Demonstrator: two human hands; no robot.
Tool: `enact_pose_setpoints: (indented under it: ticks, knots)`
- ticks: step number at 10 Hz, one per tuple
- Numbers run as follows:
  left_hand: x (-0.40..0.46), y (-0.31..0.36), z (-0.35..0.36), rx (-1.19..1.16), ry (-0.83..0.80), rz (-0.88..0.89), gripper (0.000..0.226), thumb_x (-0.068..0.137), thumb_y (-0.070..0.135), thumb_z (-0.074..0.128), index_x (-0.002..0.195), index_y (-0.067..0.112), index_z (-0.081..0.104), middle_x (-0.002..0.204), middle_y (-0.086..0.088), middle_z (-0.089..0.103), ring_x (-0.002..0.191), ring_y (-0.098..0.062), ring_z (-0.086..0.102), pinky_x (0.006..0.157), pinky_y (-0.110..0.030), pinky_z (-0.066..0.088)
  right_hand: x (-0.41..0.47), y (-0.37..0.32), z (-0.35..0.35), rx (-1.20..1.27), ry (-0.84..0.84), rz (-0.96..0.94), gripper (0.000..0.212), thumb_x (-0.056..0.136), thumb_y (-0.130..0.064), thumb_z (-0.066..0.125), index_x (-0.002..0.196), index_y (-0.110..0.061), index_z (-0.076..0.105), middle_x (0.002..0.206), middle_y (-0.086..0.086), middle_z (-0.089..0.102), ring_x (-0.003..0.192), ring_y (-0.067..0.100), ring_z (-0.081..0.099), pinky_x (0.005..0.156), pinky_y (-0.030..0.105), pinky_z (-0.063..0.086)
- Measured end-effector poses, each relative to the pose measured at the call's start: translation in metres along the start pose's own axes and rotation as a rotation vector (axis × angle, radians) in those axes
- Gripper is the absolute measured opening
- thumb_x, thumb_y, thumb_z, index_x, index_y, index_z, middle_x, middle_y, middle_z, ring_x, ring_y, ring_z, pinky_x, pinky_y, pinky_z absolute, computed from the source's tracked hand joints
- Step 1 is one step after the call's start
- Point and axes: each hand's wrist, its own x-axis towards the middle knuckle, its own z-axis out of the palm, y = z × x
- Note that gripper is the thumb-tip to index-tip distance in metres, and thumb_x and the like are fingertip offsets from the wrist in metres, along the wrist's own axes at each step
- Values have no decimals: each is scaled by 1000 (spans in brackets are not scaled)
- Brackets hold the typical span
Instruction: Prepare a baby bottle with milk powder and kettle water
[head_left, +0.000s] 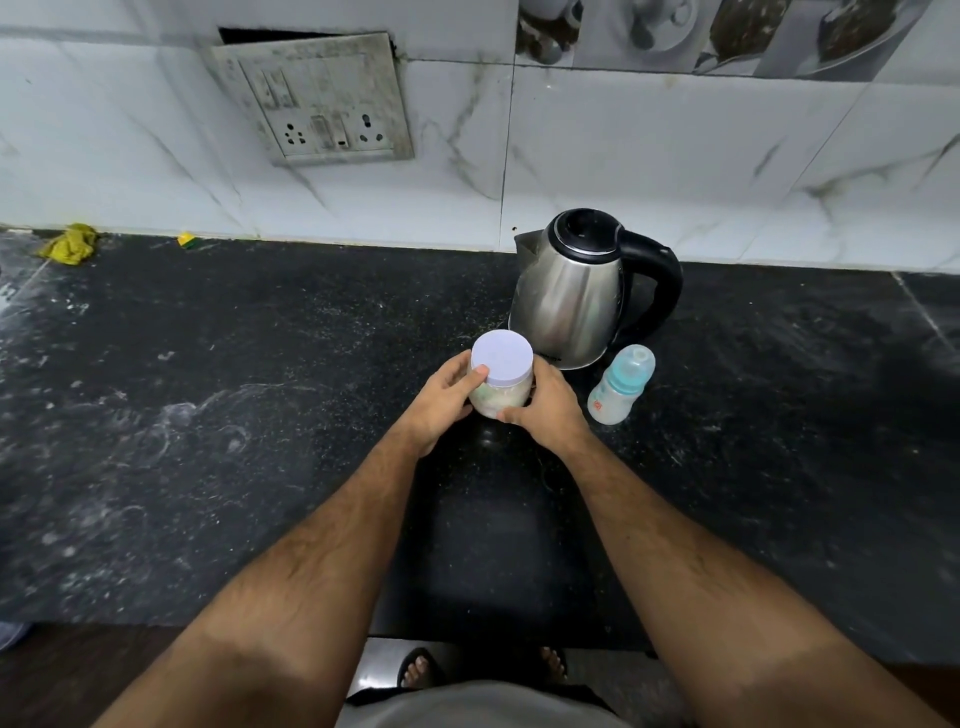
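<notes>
Head view, as I see it from my remote station. Both hands hold the powder jar, a clear container with pale contents and a flat lilac lid in place on top. The left hand wraps the jar's left side, thumb tip resting at the lid's lower rim; the right hand cups the right side, thumb curled across the front near the base. I cannot tell whether the jar stands on the black stone counter or is lifted just off it.

Just behind the jar stands the steel kettle — black lid closed, black handle to the right, spout toward the wall. The baby bottle, frosted with a teal collar and a clear cap, stands just right of the right hand, in front of the kettle.

Background: marble-patterned wall tiles, a grimy switch-and-socket plate, a yellow cloth and a small yellow-green sponge at the counter's far edge.
</notes>
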Motion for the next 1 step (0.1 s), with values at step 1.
enact_pose_setpoints:
  ticks: [1]
  knots:
    - [-1, -2, 1, 17, 27, 14, 64, 96, 45, 57, 152, 24, 34, 153, 7, 43, 139, -15, 41, 107, -37, 37, 1, 7, 4, -31, -42, 15, 102, 56, -19, 89, 145, -20, 40, 141, 4, 51, 126, 23, 53, 103, 45, 47]
